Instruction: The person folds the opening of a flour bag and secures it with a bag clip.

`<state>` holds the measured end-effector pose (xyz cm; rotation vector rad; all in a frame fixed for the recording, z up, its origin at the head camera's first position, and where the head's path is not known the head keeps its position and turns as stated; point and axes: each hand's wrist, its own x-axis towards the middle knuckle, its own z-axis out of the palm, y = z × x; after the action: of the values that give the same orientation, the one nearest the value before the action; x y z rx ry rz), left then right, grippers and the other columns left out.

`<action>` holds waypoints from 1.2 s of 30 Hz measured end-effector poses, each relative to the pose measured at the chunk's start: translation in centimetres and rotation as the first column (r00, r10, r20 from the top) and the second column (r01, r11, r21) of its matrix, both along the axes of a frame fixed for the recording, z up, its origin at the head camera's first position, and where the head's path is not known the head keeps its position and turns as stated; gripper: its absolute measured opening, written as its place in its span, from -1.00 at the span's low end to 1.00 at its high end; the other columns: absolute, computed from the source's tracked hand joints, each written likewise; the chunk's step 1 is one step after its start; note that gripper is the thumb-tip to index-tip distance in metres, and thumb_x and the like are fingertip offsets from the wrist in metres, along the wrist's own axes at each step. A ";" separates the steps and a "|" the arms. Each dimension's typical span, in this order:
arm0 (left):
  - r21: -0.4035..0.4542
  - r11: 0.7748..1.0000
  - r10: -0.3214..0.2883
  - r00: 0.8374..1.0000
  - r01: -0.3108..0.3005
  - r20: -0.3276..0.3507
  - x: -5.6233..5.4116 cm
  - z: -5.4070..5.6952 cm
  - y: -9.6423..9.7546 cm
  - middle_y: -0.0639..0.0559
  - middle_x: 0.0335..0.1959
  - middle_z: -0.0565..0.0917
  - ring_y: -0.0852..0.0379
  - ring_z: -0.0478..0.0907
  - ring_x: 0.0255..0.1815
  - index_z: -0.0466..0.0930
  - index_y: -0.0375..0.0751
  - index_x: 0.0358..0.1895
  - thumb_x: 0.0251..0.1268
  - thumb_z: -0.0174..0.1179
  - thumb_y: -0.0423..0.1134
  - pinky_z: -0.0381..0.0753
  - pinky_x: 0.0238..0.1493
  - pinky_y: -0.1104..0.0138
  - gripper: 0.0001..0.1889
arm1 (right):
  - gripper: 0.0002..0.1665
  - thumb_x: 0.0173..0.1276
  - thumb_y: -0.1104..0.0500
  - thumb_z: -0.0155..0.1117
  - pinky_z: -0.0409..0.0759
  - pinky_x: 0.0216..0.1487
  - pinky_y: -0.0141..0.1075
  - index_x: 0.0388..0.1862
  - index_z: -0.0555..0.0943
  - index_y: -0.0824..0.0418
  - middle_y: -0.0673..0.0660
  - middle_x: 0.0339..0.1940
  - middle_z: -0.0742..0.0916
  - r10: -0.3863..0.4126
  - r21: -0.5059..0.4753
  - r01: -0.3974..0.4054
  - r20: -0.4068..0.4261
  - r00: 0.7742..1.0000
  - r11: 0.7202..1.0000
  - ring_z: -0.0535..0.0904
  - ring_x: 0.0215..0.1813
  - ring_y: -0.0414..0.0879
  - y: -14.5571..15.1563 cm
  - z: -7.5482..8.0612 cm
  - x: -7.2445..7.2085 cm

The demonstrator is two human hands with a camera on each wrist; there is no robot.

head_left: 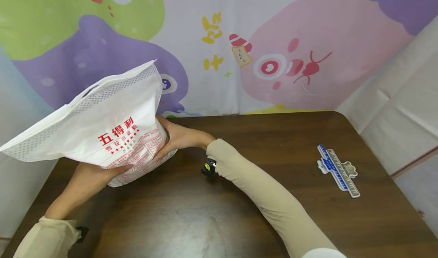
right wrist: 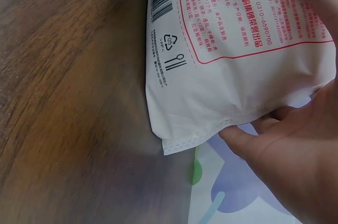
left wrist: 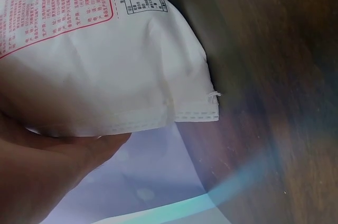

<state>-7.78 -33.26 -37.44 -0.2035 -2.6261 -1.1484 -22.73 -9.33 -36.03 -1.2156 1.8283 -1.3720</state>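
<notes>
A white flour bag (head_left: 116, 109) with red and grey print stands tilted at the left of the table, its wide stitched top edge slanting up to the right. My left hand (head_left: 92, 180) grips its lower left side, thumb across the printed front. On the opposite side my right hand (head_left: 181, 136) holds the bag, thumb on the front, with the other fingers largely hidden. In the left wrist view, a stitched corner of the flour bag (left wrist: 116, 81) shows beside the table. The right wrist view has my right fingers (right wrist: 237, 139) at the bag's seam, below a barcode and red text.
On the right of the brown wooden table (head_left: 239, 212) lie a blue ruler (head_left: 333, 170) and a grey ruler (head_left: 343, 172), side by side, with shaped edges. A cartoon-printed cloth (head_left: 212, 86) hangs behind the table, and a pale cloth (head_left: 403, 90) borders its right side.
</notes>
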 end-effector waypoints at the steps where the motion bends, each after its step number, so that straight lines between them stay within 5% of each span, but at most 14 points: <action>1: 0.010 1.000 -0.001 1.000 0.001 0.000 0.0 0.0 0.0 0.35 0.07 0.51 0.47 0.42 0.04 0.42 -0.18 0.29 0.02 0.54 -0.31 0.34 -0.03 0.68 -0.29 | 0.45 -0.10 0.29 0.69 0.24 0.39 -0.41 0.60 -0.09 0.05 0.02 0.37 0.35 -0.001 0.002 0.001 -0.003 1.000 1.000 0.27 0.37 -0.26 -0.1 -0.1 0.0; 14: 0.044 0.999 -0.025 0.999 0.024 0.024 0.8 0.5 0.7 0.31 0.08 0.54 0.42 0.45 0.04 0.43 -0.12 0.29 0.05 0.52 -0.31 0.37 -0.03 0.65 -0.31 | 0.51 -0.14 0.24 0.73 0.20 0.41 -0.41 0.61 -0.12 0.02 0.05 0.44 0.31 -0.021 0.027 0.023 -0.059 0.998 0.999 0.24 0.40 -0.25 0.0 -1.8 -0.6; 36: 0.085 0.992 -0.095 0.995 0.095 -0.002 -0.3 0.1 1.8 0.31 0.12 0.55 0.42 0.46 0.09 0.43 -0.16 0.33 0.02 0.51 -0.39 0.39 0.05 0.64 -0.27 | 0.41 -0.10 0.20 0.72 0.26 0.39 -0.40 0.56 -0.05 0.07 0.01 0.35 0.38 -0.055 -0.005 0.054 -0.068 0.996 0.999 0.32 0.35 -0.26 1.8 -1.6 -0.2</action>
<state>-8.06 -31.46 -37.30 -0.3131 -2.5876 -1.2892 -22.93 -7.56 -37.65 -1.2359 1.9197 -1.3788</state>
